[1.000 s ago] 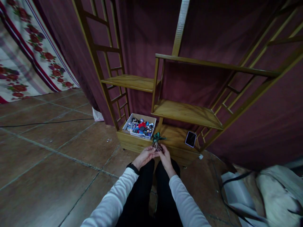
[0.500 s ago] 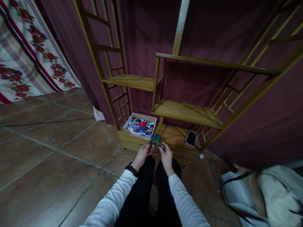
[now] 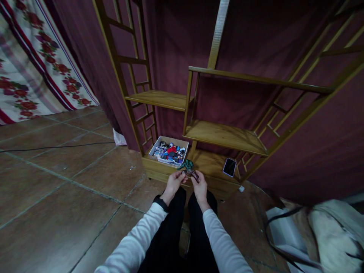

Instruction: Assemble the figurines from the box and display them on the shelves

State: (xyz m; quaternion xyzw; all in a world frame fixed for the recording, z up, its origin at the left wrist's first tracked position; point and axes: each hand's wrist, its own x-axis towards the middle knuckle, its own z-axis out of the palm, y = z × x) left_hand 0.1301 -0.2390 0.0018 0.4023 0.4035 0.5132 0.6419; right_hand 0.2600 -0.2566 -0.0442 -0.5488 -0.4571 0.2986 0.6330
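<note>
Left hand (image 3: 174,181) and right hand (image 3: 200,184) both pinch small green-brown figure (image 3: 188,169) just near of shelf's bottom board (image 3: 212,163), right of toy box (image 3: 170,151); advise steady two-sided grip.

At the frame's lower centre, the left hand (image 3: 174,182) and right hand (image 3: 200,184) pinch a small green-topped figure (image 3: 188,168) (details too small to tell) before a wooden shelf (image 3: 224,135); just above sits a box (image 3: 169,151) of trinkets, a phone (image 3: 229,167) to the right.
</note>
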